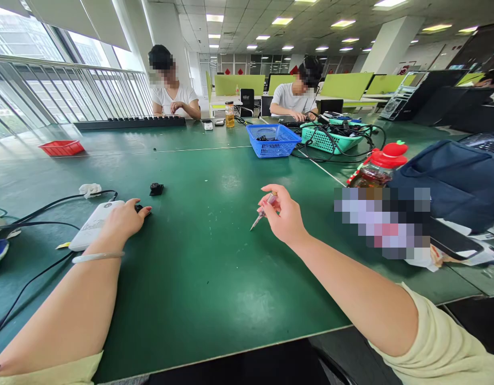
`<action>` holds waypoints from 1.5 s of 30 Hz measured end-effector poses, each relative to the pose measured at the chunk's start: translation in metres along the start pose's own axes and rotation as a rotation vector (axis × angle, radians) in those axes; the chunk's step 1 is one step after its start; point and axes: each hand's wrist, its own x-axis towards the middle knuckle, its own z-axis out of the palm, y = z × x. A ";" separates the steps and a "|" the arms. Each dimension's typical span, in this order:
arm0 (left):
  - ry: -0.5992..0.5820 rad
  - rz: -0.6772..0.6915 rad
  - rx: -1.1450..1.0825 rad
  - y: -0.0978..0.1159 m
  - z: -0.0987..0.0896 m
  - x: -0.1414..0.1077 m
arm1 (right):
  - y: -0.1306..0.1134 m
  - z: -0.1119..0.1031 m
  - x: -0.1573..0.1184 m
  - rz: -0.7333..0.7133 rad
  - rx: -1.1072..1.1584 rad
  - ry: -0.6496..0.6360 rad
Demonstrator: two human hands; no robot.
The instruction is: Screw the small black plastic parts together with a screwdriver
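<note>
My right hand [285, 216] is closed around a small screwdriver [263, 212], its thin metal tip slanting down to the left, close above the green table. On the left, my left hand [124, 218] has its thumb and fingers around a small black part [140, 208], mostly covered by the hand. A white power bank [90, 230] lies beside and partly under that wrist. Just beyond the left fingers sits another small black piece [156, 189] on the table.
Black cables [38, 214] run along the left side. A red tray [61, 148], a blue basket [273, 141] and a green basket [331, 140] of cables stand farther back. To the right are a red-lidded bottle [381, 163] and a dark blue bag [451, 179]. Two people sit opposite.
</note>
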 end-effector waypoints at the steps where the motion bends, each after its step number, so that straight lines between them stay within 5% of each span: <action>1: -0.005 -0.020 0.015 0.001 -0.001 -0.001 | 0.000 0.000 0.000 0.001 0.000 -0.002; 4: 0.022 -0.028 0.063 0.013 -0.009 -0.009 | -0.003 0.001 0.000 -0.014 -0.019 -0.012; 7: 0.144 0.112 0.061 0.044 -0.016 -0.027 | -0.007 0.003 -0.002 -0.074 -0.069 -0.032; 13: 0.165 0.698 -0.110 0.135 -0.016 -0.080 | -0.018 0.005 -0.006 -0.191 -0.140 -0.129; 17: 0.142 0.977 -0.134 0.170 -0.005 -0.107 | -0.019 0.005 -0.006 -0.200 -0.142 -0.123; 20: 0.095 1.008 -0.146 0.177 0.003 -0.112 | -0.017 0.005 -0.004 -0.183 -0.153 -0.080; 28: -0.084 0.831 -0.539 0.168 0.019 -0.101 | -0.027 0.003 -0.011 -0.296 -0.028 0.095; 36: -0.173 0.833 -0.628 0.166 0.021 -0.098 | -0.026 0.012 -0.021 -0.434 0.053 -0.031; 45: -0.196 0.883 -0.679 0.166 0.021 -0.096 | -0.026 0.013 -0.020 -0.412 0.006 -0.069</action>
